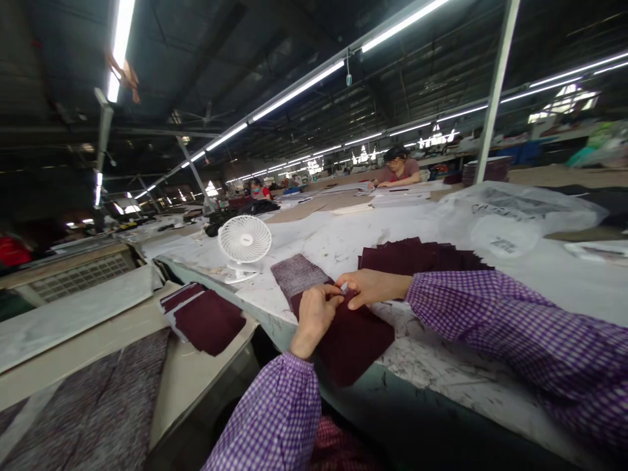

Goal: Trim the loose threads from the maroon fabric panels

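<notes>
A dark maroon cloth piece [356, 343] lies at the front edge of the white-covered table, its near end hanging over. A grey speckled piece [300, 273] sits at its far end. Over the cloth my left hand [316, 311] is closed, fingers pinched near my right hand's fingertips. My right hand [370, 286] is closed too, its thumb and fingers around a small pale bit at the cloth. What that bit is cannot be made out. Behind my right hand lies a fanned stack of maroon pieces [417, 255].
A white fan [244, 243] stands left of the cloth. Another maroon stack [209, 320] lies on a lower surface at left, near grey speckled fabric [98, 405]. Clear plastic [520, 209] lies at right. A person [400, 169] leans over the table farther back.
</notes>
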Demonstrator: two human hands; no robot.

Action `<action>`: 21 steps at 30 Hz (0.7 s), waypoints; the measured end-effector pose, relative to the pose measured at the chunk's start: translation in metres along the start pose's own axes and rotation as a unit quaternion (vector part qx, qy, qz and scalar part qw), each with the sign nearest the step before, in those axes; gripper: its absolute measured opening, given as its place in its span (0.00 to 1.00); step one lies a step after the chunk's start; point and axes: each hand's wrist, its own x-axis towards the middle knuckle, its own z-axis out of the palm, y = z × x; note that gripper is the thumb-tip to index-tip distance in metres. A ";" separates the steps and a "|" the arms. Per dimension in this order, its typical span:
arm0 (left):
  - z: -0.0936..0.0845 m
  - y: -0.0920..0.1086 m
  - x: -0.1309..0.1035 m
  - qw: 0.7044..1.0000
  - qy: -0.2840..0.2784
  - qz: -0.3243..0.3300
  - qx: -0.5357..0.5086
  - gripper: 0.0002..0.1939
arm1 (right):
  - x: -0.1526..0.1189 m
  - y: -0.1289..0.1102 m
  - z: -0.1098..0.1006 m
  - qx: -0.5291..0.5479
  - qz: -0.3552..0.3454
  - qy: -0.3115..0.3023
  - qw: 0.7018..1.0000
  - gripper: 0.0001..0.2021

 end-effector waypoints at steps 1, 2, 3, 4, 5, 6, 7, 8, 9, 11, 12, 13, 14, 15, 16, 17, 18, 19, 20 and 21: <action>0.006 0.000 0.001 0.999 0.002 0.023 0.039 0.07 | 0.001 0.005 -0.002 -0.036 0.000 0.012 0.999 0.22; 0.010 0.000 0.002 0.996 0.000 0.045 0.077 0.08 | 0.002 0.010 -0.005 -0.060 0.001 0.023 0.998 0.21; 0.014 -0.001 0.001 0.992 -0.005 0.061 0.108 0.09 | 0.003 0.015 -0.008 -0.071 0.000 0.031 0.997 0.20; 0.016 -0.002 0.001 0.989 -0.008 0.069 0.131 0.10 | 0.003 0.021 -0.010 -0.074 -0.001 0.034 0.997 0.18; 0.018 -0.003 0.000 0.987 -0.010 0.074 0.145 0.10 | 0.003 0.026 -0.013 -0.073 -0.004 0.035 0.997 0.15; 0.019 -0.004 -0.001 0.985 -0.011 0.080 0.151 0.11 | 0.003 0.030 -0.015 -0.072 -0.009 0.035 0.997 0.13; 0.019 -0.005 -0.002 0.984 -0.012 0.087 0.153 0.12 | 0.003 0.034 -0.016 -0.074 -0.013 0.037 0.997 0.12; 0.019 -0.006 -0.003 0.983 -0.014 0.096 0.154 0.12 | 0.003 0.037 -0.017 -0.075 -0.014 0.039 0.996 0.11; 0.019 -0.006 -0.003 0.982 -0.016 0.103 0.154 0.13 | 0.003 0.039 -0.018 -0.074 -0.012 0.041 0.996 0.11; 0.019 -0.006 -0.004 0.980 -0.020 0.115 0.160 0.14 | 0.003 0.041 -0.018 -0.072 -0.009 0.047 0.996 0.11; 0.019 -0.005 -0.004 0.979 -0.022 0.120 0.166 0.15 | 0.003 0.041 -0.018 -0.072 -0.008 0.048 0.996 0.12; 0.019 -0.005 -0.004 0.977 -0.023 0.124 0.173 0.15 | 0.004 0.040 -0.018 -0.074 -0.010 0.049 0.996 0.12; 0.019 -0.004 -0.004 0.974 -0.026 0.130 0.182 0.15 | 0.004 0.040 -0.018 -0.079 -0.013 0.047 0.996 0.12; 0.019 -0.003 -0.004 0.971 -0.029 0.136 0.192 0.15 | 0.004 0.039 -0.017 -0.084 -0.017 0.045 0.995 0.12; 0.019 -0.002 -0.005 0.968 -0.032 0.143 0.204 0.15 | 0.004 0.039 -0.017 -0.089 -0.020 0.042 0.995 0.12; 0.019 -0.001 -0.005 0.965 -0.036 0.150 0.214 0.15 | 0.004 0.039 -0.017 -0.093 -0.024 0.040 0.995 0.12; 0.019 0.000 -0.005 0.961 -0.039 0.155 0.224 0.15 | 0.004 0.039 -0.017 -0.096 -0.027 0.039 0.994 0.12; 0.018 0.001 -0.004 0.958 -0.043 0.159 0.233 0.15 | 0.004 0.039 -0.017 -0.098 -0.028 0.038 0.994 0.12; 0.018 0.002 -0.004 0.956 -0.046 0.162 0.241 0.15 | 0.004 0.039 -0.017 -0.099 -0.027 0.037 0.994 0.12; 0.018 0.003 -0.003 0.953 -0.050 0.165 0.248 0.15 | 0.004 0.039 -0.017 -0.100 -0.025 0.036 0.994 0.12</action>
